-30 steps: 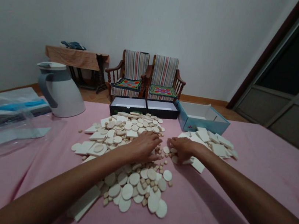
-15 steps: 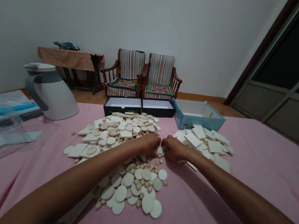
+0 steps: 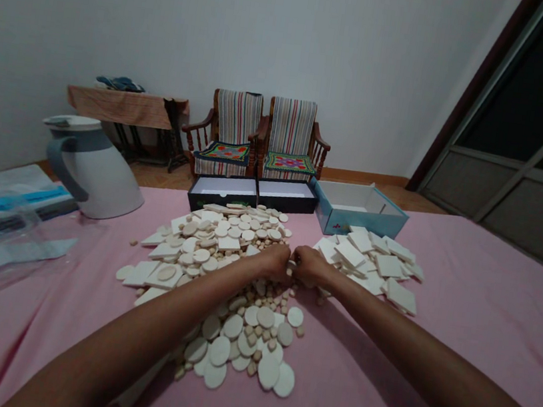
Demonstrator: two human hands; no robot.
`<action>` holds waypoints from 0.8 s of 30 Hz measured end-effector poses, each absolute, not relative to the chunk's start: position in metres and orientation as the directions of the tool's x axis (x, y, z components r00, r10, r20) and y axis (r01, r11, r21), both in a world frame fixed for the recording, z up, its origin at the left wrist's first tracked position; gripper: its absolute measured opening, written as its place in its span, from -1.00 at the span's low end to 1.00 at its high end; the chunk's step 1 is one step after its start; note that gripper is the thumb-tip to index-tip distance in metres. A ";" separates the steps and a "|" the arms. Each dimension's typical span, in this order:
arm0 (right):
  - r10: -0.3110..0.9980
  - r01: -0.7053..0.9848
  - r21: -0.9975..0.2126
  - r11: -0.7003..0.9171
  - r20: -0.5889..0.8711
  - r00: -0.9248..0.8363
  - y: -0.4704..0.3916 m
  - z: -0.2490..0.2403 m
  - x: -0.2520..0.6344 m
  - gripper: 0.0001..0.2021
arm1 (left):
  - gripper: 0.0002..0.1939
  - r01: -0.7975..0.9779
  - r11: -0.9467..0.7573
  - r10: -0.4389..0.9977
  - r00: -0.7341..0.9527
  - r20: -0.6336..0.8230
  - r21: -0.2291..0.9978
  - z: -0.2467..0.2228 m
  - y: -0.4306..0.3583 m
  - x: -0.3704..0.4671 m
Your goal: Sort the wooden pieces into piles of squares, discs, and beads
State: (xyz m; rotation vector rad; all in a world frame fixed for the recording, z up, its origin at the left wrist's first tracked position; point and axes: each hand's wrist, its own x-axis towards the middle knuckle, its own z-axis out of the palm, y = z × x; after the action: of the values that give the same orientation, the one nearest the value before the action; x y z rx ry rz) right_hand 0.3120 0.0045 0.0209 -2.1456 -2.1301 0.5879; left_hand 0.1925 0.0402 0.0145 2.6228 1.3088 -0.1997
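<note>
Both hands are found close together above the pink cloth, the left hand (image 3: pixel 274 262) nearly meeting the right hand (image 3: pixel 310 267). The fingers of each are seen curled inward; how far they are closed cannot be determined, as the palms are turned from view. A small pale piece (image 3: pixel 290 268) is noted in the narrow gap between the hands; whether it is gripped by either cannot be told.

Beneath and around the left forearm, a loose heap is spread, made up of round discs (image 3: pixel 232 327), small cubes (image 3: pixel 258 331) and flat plates (image 3: pixel 142 273). Its near end is formed mainly of overlapping discs with cubes scattered on them. A long pale board (image 3: pixel 137 388) is partly covered by the left forearm. One cube is observed lying apart, left of the heap.

To the right of the right hand, a separate pile of square tiles (image 3: pixel 389 266) is recorded. Just behind it a light blue box (image 3: pixel 364 223) is placed, open at the top. Two shallow black trays (image 3: pixel 223 203) are set side by side behind the heap.

At the left, a white pitcher (image 3: pixel 110 181) with a grey handle is positioned near clear plastic packaging (image 3: pixel 41 259). Beyond the pink cloth (image 3: pixel 352 383), two wooden armchairs (image 3: pixel 290 125) with striped covers are seen against the wall.
</note>
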 end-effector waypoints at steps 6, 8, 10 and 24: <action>0.945 0.881 -0.433 -0.193 -0.325 0.047 0.005 0.021 0.315 -0.74 | -0.46 0.848 -0.503 0.818 0.529 -0.225 0.163 0.012 0.038 0.193; 0.946 0.867 -0.451 -0.211 -0.319 0.064 0.006 0.020 0.316 -0.72 | -0.46 0.855 -0.488 0.826 0.518 -0.223 0.177 0.012 0.038 0.193; 0.946 0.854 -0.471 -0.219 -0.316 0.068 0.007 0.019 0.316 -0.77 | -0.43 0.860 -0.475 0.831 0.508 -0.227 0.185 0.014 0.037 0.193; 0.941 0.597 -0.761 -0.254 -0.336 -0.028 0.019 0.037 0.300 -0.84 | -0.73 0.867 -0.418 0.819 0.489 -0.301 0.272 0.048 0.040 0.175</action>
State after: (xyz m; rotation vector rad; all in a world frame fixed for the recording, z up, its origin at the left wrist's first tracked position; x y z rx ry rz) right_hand 0.2997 0.0192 0.0367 -1.8635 -1.6095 1.1900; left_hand 0.1746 0.0395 0.0476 2.3498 1.4042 -0.1703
